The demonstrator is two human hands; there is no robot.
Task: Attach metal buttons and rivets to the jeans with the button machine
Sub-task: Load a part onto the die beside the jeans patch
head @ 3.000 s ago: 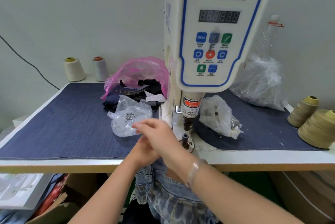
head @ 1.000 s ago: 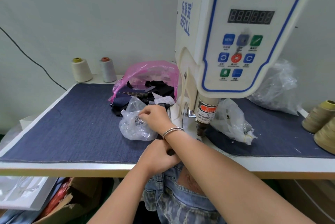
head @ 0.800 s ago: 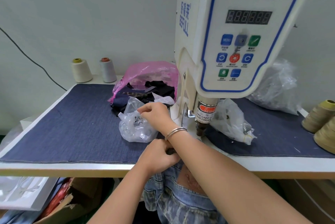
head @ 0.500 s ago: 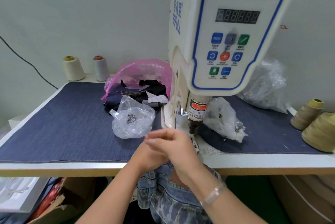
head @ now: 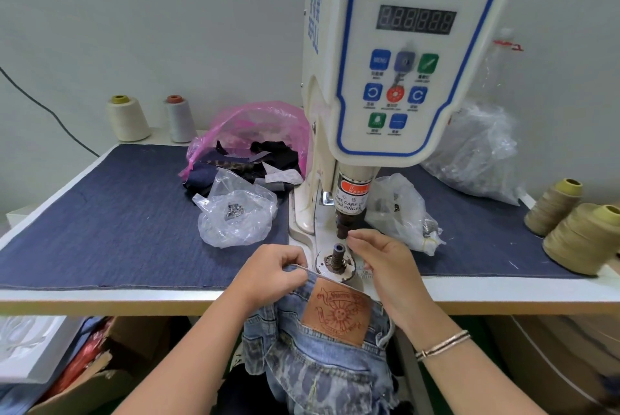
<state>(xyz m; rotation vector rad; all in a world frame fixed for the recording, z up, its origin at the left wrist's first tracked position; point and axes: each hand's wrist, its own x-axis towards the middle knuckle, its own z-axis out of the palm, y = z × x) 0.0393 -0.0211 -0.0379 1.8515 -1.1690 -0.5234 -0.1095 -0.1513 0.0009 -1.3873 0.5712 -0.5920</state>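
The white servo button machine stands on the table, its upper punch above the lower die post. Light blue jeans with a brown leather patch hang over the table's front edge, the waistband lying just short of the die. My left hand pinches the waistband left of the die. My right hand has thumb and forefinger pinched right beside the punch tip; the small metal button between them is hidden. A clear bag of metal pieces lies left of the machine.
A blue denim mat covers the table. A pink bag of fabric scraps sits behind the clear bag, and another small bag and a large clear bag lie right. Thread cones stand at back left and far right.
My right hand left the clear bag of metal pieces and came over to the punch tip. My left hand has drawn the jeans waistband up onto the table edge, exposing the leather patch.
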